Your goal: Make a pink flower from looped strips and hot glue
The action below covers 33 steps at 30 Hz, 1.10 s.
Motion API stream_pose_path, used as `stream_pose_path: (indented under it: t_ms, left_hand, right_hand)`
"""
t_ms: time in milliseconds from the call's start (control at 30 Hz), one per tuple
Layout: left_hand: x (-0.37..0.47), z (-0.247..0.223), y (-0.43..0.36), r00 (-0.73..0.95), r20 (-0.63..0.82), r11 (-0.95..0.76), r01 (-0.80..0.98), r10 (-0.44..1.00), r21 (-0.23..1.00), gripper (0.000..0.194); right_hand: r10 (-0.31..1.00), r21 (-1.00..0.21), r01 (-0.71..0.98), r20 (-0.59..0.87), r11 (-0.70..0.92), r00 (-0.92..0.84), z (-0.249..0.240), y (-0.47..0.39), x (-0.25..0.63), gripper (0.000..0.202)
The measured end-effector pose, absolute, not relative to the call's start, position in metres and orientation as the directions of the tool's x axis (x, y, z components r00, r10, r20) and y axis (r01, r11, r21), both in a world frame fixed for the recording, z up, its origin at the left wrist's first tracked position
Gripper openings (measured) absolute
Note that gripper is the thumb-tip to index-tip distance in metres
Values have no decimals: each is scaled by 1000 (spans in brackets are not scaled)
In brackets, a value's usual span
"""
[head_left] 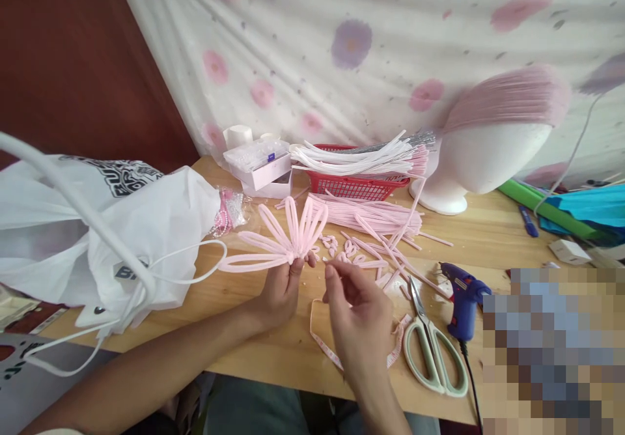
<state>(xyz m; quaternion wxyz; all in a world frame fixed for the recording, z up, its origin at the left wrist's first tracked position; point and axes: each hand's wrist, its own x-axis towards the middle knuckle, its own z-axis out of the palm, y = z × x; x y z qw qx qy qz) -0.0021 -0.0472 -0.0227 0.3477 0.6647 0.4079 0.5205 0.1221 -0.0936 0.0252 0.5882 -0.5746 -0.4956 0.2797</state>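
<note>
A fan of pink pipe-cleaner loops (273,230) stands up from my left hand (286,288), whose thumb and fingers pinch its gathered base. Just right of that base is my right hand (359,305), its thumb and index fingertips pressed together; whatever they hold is too small to make out. Behind the hands, small pink curled pieces (349,248) and loose pink stems lie on the wooden table (244,347). A measuring tape (326,349) loops under my right hand. Scissors (434,357) with pale green handles rest to its right, slightly open, beside a blue glue gun (463,298).
Behind are a bundle of pink stems (366,215), a red basket (361,189) with white stems, and white boxes (266,173). A foam head (498,158) stands back right. White bags (146,220) and a white cable (83,194) are left. The lower right is pixelated.
</note>
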Motion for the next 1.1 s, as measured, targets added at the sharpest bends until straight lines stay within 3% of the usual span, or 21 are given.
stream_pose_path:
  t_ms: [133,267,733,900,1100]
  left_hand:
    - [0,-21,-49,164,398,-424,181,903,887,47]
    - [1,-22,-48,143,417,-438,173,897,882,47]
    - [-9,-40,-47,128,471,-486,156,873,860,52]
    - [-10,-48,-47,121,470,-473,1,874,881,61]
    - [-9,-46,-48,88,429,-432,22,899,902,56]
  right_hand:
    - [986,-974,-225,-32,5,161,51,-72,129,30]
    - [984,-884,-456,-157,-103,82,55,-55,129,30]
    - [956,-697,-704,-279,-138,89,57,-64,113,30]
    - [960,-683,-723,-259,-106,103,60,-64,113,30]
    - [967,-689,-719,-233,-92,100,60,-67,115,27]
